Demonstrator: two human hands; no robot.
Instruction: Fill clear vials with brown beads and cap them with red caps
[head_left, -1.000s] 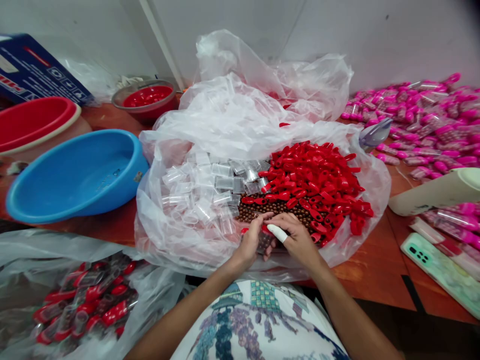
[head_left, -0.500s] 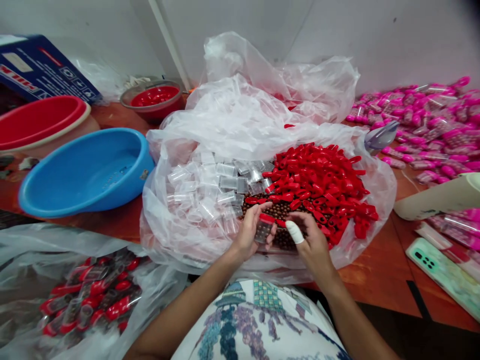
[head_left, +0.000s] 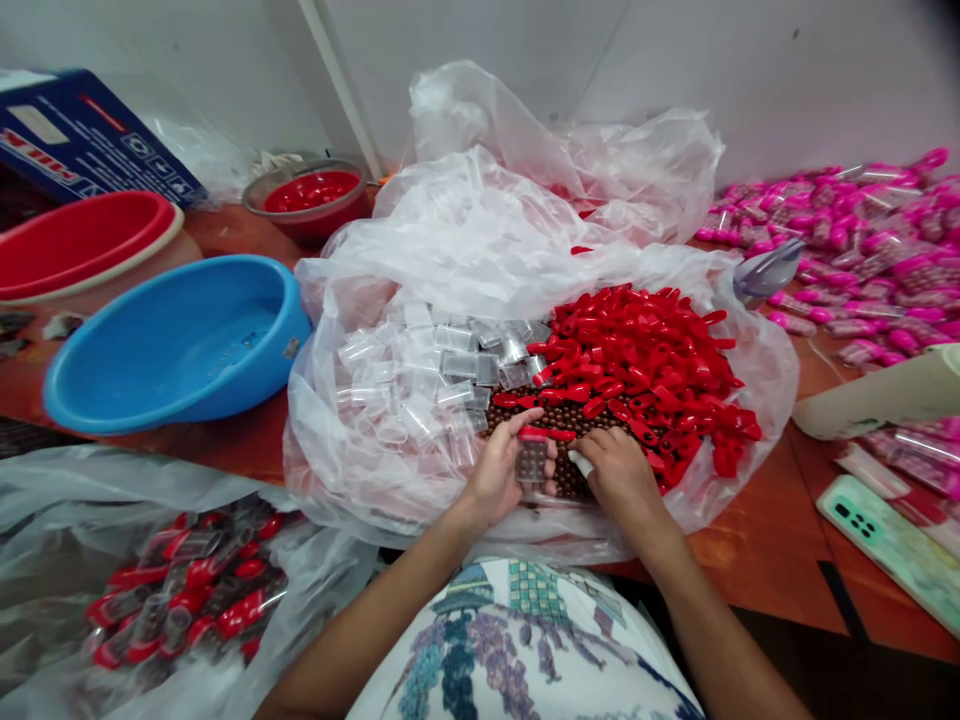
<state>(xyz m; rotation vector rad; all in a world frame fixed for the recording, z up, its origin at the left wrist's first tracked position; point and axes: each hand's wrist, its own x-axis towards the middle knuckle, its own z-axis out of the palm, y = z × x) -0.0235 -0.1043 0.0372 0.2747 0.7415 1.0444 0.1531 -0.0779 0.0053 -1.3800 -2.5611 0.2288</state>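
left hand — grip clamped on a small clear vial with a red cap on top, held upright just above the heap of brown beads; the vial looks filled with beads, though its contents are hard to make out through the plastic.

right hand — palm down on the brown beads just right of the vial, fingers curled under; a white wrap shows on one finger, and the fingertips are hidden, so whether the grip holds anything cannot be told.

brown beads — mostly covered by both hands and by the red caps piled behind and to the right; only a narrow strip shows.

empty clear vials — heaped left of the caps, outlines blurred against the clear plastic sheet that carries all three heaps.

blue basin — on the counter, left of the sheet; red basin behind it, cut off at the left edge.

small bowl — far back, red inside, contents unclear.

bag of red-capped vials — near left, seen dimly through plastic.

pink-capped vials — far right heap, cut off by the edge.

phone — lower right, partly out of frame.
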